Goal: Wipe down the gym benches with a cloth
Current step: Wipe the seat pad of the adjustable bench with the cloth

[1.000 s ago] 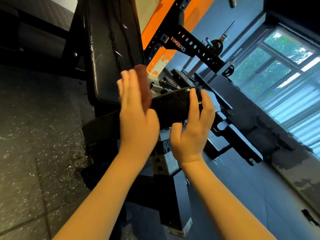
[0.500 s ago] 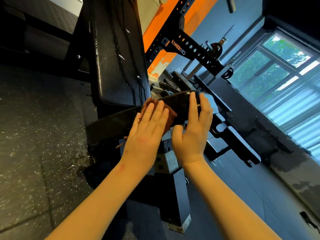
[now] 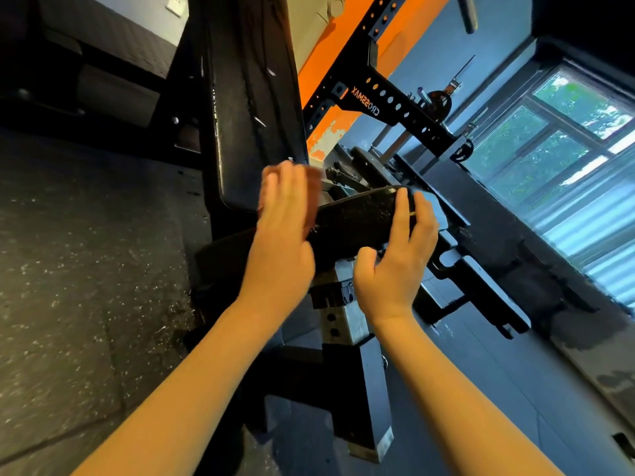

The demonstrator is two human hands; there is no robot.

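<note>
A black adjustable gym bench stands before me, its long back pad (image 3: 247, 108) raised steeply and its short seat pad (image 3: 357, 218) tilted below it. My left hand (image 3: 280, 231), blurred by motion, presses a reddish-brown cloth (image 3: 313, 190) flat-fingered against the seat pad near the gap to the back pad. Only the cloth's far edge shows past my fingers. My right hand (image 3: 395, 262) grips the right end of the seat pad, fingers over the top and thumb underneath.
The bench's steel post and black foot (image 3: 347, 365) stand on speckled rubber flooring (image 3: 79, 276). A black and orange rack upright (image 3: 378, 97) rises behind the bench. More black frames (image 3: 481, 280) lie to the right, under a window (image 3: 567, 142).
My left hand with the cloth swept down the seat pad, then back up toward the back pad's lower edge. My right hand has kept its grip on the seat's end.
</note>
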